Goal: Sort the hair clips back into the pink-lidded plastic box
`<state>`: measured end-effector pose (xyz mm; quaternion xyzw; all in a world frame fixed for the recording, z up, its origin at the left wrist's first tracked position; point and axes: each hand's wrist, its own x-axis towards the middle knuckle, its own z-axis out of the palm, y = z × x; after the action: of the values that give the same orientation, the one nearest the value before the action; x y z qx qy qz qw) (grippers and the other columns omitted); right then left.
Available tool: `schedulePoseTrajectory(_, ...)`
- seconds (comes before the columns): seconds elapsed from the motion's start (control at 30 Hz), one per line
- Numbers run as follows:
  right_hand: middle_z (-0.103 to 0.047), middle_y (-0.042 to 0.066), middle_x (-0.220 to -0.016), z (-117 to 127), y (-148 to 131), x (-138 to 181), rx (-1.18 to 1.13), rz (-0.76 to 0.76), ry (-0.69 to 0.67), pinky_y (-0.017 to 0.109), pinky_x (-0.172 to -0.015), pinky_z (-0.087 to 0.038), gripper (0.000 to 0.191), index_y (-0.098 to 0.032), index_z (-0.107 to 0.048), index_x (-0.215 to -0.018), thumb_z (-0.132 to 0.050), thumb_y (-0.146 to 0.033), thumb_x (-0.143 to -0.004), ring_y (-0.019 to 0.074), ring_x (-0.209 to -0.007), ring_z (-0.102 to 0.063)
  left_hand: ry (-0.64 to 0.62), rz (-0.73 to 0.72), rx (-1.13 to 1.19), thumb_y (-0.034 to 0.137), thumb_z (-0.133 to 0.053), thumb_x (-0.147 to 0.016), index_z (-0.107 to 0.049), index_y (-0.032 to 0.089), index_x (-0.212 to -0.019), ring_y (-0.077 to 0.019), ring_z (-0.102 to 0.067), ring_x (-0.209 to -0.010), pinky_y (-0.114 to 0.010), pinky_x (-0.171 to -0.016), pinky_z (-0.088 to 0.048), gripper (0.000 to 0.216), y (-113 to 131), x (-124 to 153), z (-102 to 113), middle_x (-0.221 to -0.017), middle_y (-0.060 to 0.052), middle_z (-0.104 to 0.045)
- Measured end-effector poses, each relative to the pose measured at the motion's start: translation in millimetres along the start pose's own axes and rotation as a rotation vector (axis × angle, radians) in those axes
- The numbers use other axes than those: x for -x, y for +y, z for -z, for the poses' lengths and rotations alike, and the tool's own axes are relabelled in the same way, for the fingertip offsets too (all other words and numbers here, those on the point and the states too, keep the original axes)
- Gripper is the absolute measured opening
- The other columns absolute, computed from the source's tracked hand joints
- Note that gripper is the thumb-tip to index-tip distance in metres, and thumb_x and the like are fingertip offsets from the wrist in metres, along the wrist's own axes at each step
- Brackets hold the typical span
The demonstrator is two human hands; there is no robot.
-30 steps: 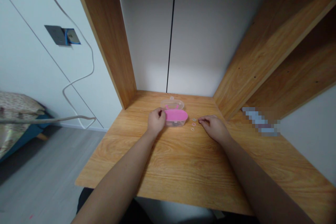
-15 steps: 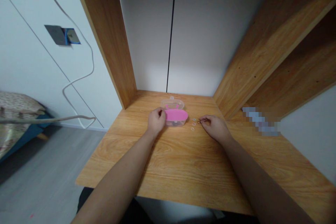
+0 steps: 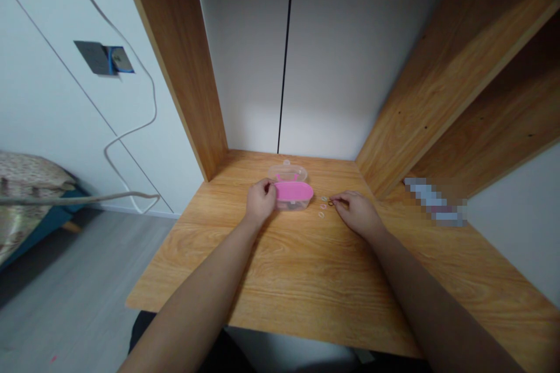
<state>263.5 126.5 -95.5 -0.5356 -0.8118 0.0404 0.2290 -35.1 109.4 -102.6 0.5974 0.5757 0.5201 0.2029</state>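
Observation:
A small clear plastic box with a pink insert (image 3: 293, 193) stands open on the wooden desk (image 3: 306, 268), its clear lid (image 3: 287, 172) tipped back. My left hand (image 3: 260, 202) is curled against the box's left end, holding it. Several tiny coloured rings (image 3: 322, 206) lie on the wood just right of the box. My right hand (image 3: 359, 211) rests beside them, fingers pinched on a small dark ring (image 3: 331, 203) at its fingertips.
Wooden side panels (image 3: 184, 64) and slanted shelves (image 3: 472, 70) wall in the desk, with a white back panel behind. A blurred-out object (image 3: 435, 201) sits on the right shelf. A white cable (image 3: 126, 134) hangs from a wall socket at left, above a bed edge.
My right fingertips shifted slightly left toward the tiny rings, and a small dark ring now shows at them. The left hand and box have not moved.

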Motion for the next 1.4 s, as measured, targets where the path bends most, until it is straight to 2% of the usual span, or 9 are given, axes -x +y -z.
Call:
schedulePoseTrajectory(0.13, -0.076, 0.007, -0.1, 2.6, -4.1, 0.6, -0.033, 0.04, 0.023, 0.04, -0.091, -0.052, 0.021, -0.021, -0.075, -0.098, -0.056, -0.022, -0.091, 0.025, -0.097, -0.067, -0.003, -0.003, 0.007, 0.017, -0.047, -0.086, -0.074, 0.016, -0.089, -0.018, -0.067, -0.077, -0.025, -0.069, -0.046, 0.027, -0.5, -0.4, -0.1, -0.085, -0.005, -0.076)
schedulePoseTrajectory(0.23, -0.073, 0.007, -0.1, 4.4, -10.0, 1.9, -0.101, 0.161, 0.025, 0.041, -0.093, -0.051, 0.015, -0.023, -0.076, -0.093, -0.061, -0.027, -0.09, 0.0242, -0.099, -0.065, -0.002, 0.001, 0.005, 0.017, -0.047, -0.086, -0.074, 0.016, -0.089, -0.0179, -0.067, -0.077, -0.025, -0.069, -0.046, 0.027, -0.6, -0.1, 0.1, -0.085, -0.005, -0.075)
schedulePoseTrajectory(0.33, -0.069, 0.008, -0.11, 3.4, -14.3, 3.8, -0.139, 0.264, -0.011, 0.043, -0.098, -0.049, 0.011, -0.025, -0.075, -0.089, -0.067, -0.031, -0.088, 0.0248, -0.108, -0.061, -0.002, 0.003, -0.002, 0.017, -0.047, -0.086, -0.074, 0.016, -0.09, -0.0179, -0.067, -0.077, -0.025, -0.069, -0.046, 0.027, -1.0, 0.1, 0.0, -0.085, -0.005, -0.076)
schedulePoseTrajectory(0.47, -0.063, 0.009, -0.121, -1.0, -13.9, 5.7, -0.13, 0.292, -0.064, 0.05, -0.103, -0.045, 0.011, -0.026, -0.075, -0.091, -0.068, -0.034, -0.087, 0.0277, -0.117, -0.057, -0.01, -0.004, 0.003, 0.018, -0.047, -0.087, -0.074, 0.015, -0.091, -0.0178, -0.067, -0.078, -0.025, -0.069, -0.046, 0.028, -2.9, -0.2, -1.1, -0.086, -0.005, -0.075)
schedulePoseTrajectory(0.73, -0.063, 0.009, -0.122, -2.3, -15.0, 5.5, -0.19, 0.327, -0.066, 0.053, -0.103, -0.045, 0.006, -0.025, -0.07, -0.086, -0.066, -0.029, -0.088, 0.0294, -0.12, -0.055, -0.006, 0.0, -0.002, 0.019, -0.047, -0.086, -0.074, 0.016, -0.09, -0.0181, -0.067, -0.077, -0.025, -0.068, -0.046, 0.027, -4.7, -0.7, -1.8, -0.085, -0.005, -0.075)
schedulePoseTrajectory(0.97, -0.071, 0.006, -0.093, 3.3, -21.9, 3.1, -0.253, 0.277, 0.003, 0.045, -0.087, -0.052, 0.009, -0.023, -0.067, -0.091, -0.06, -0.027, -0.094, 0.0242, -0.092, -0.065, -0.005, -0.003, 0.001, 0.018, -0.047, -0.086, -0.074, 0.015, -0.09, -0.0176, -0.067, -0.077, -0.025, -0.069, -0.046, 0.027, -1.3, 0.0, -0.5, -0.084, -0.005, -0.075)
schedulePoseTrajectory(1.23, -0.074, 0.006, -0.088, 9.0, -32.5, 5.5, -0.267, 0.323, 0.222, 0.042, -0.082, -0.055, 0.011, -0.024, -0.073, -0.091, -0.062, -0.026, -0.093, 0.0237, -0.087, -0.067, -0.031, -0.005, -0.004, 0.017, -0.047, -0.086, -0.074, 0.015, -0.091, -0.0174, -0.066, -0.077, -0.025, -0.068, -0.046, 0.027, -0.9, 0.1, -1.0, -0.086, -0.005, -0.076)
schedulePoseTrajectory(1.4, -0.075, 0.006, -0.088, 15.1, -41.7, 8.7, -0.279, 0.328, 0.365, 0.042, -0.08, -0.056, 0.009, -0.024, -0.074, -0.093, -0.065, -0.023, -0.091, 0.0235, -0.085, -0.068, -0.102, -0.069, 0.005, 0.017, -0.049, -0.086, -0.073, 0.016, -0.089, -0.0158, -0.064, -0.073, -0.024, -0.067, -0.044, 0.024, 3.3, 2.8, -2.2, -0.081, -0.003, -0.073)
